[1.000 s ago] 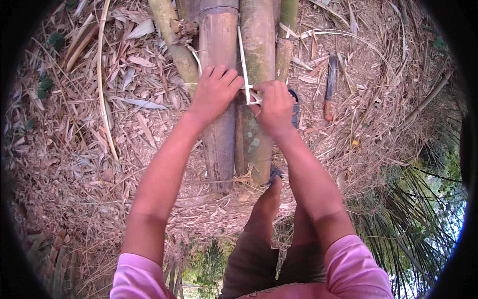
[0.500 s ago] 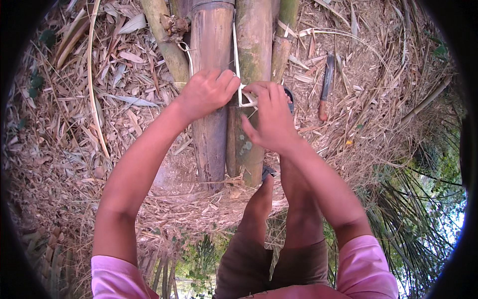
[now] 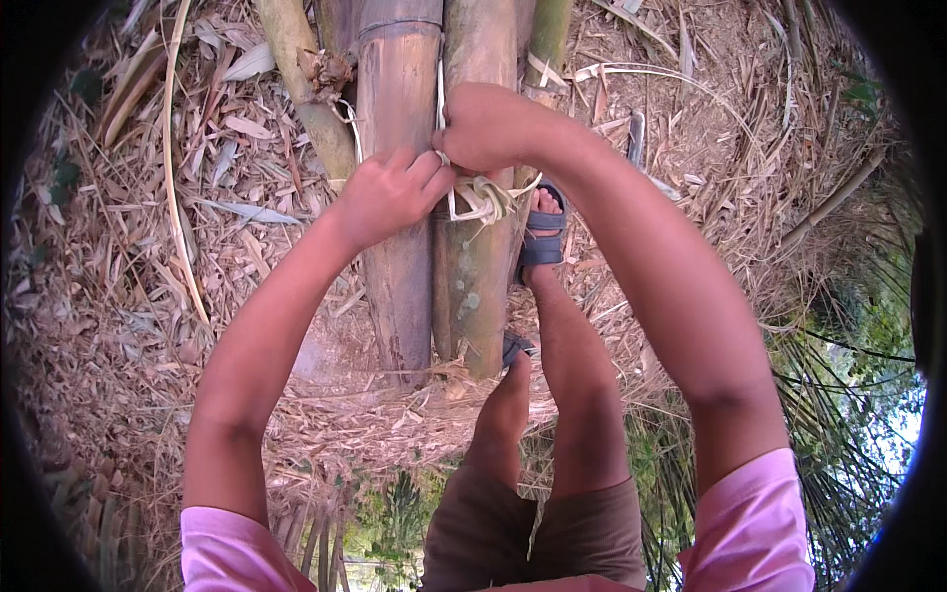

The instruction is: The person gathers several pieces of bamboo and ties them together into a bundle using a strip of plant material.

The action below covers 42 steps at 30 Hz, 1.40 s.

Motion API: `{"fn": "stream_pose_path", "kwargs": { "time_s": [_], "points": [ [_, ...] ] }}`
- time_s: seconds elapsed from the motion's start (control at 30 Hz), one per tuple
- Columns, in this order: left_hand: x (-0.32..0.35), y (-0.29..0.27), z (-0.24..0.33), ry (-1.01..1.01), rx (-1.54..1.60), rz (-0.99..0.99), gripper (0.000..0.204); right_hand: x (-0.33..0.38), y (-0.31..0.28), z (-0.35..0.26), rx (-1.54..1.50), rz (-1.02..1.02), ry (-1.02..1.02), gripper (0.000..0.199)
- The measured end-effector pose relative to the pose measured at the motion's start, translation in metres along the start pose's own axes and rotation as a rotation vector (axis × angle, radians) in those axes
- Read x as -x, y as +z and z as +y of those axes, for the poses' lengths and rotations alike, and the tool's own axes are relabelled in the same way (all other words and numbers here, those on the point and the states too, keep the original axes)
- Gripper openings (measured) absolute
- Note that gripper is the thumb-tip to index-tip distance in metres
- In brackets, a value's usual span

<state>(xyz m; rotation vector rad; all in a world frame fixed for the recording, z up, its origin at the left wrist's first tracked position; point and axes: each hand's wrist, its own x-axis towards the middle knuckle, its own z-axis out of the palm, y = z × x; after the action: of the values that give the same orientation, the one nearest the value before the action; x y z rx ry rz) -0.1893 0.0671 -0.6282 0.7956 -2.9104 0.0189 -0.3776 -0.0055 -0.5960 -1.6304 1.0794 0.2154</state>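
1. Left hand (image 3: 395,192): lies over the brown bamboo pole (image 3: 398,296); fingers curl closed on the pale strip (image 3: 483,200), a light end showing at the fingertips.
2. Right hand (image 3: 483,128): crosses above the green-mottled pole (image 3: 480,296), next to the left hand. Its fingers are hidden; whether they grip cannot be told.
3. Pale strip: runs down along the seam between the two poles and bunches in loops on the green-mottled pole, just below the right hand.
4. Pole edges: sides lie close together; lower ends reach the litter, in the gap between the forearms.
5. Right side: a sandalled foot (image 3: 543,237) limits room beside the green-mottled pole. The knife (image 3: 636,138) is partly covered by the right forearm.
6. Left side: leaf litter (image 3: 266,286) spans the room out to a long curved strip (image 3: 173,168).
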Motion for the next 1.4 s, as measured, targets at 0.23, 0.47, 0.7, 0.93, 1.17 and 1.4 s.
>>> {"fn": "stream_pose_path", "kwargs": {
  "time_s": [0.23,0.47,0.7,0.93,1.17,1.4],
  "points": [
    [0.001,-0.011,0.018,-0.127,0.057,-0.029,0.018,0.025,0.024,0.035,-0.079,0.230,0.027,0.033],
    [0.021,-0.006,0.032,-0.362,0.162,0.038,0.038,0.058,0.110,0.046,-0.315,0.935,0.130,0.046],
    [0.034,0.003,0.091,-0.911,0.255,0.306,0.077,0.035,0.135,0.079,-0.852,0.878,0.355,0.072],
    [0.045,-0.011,0.123,-1.070,0.300,0.348,0.076,0.061,0.132,0.055,-0.842,0.921,0.248,0.064],
    [0.036,-0.023,0.146,-1.141,0.523,0.259,0.041,0.088,0.143,0.030,-0.751,0.839,0.324,0.040],
    [-0.009,-0.030,0.149,-1.344,0.982,0.417,0.043,0.109,0.114,0.031,-0.220,0.753,0.051,0.026]
  ]
}}
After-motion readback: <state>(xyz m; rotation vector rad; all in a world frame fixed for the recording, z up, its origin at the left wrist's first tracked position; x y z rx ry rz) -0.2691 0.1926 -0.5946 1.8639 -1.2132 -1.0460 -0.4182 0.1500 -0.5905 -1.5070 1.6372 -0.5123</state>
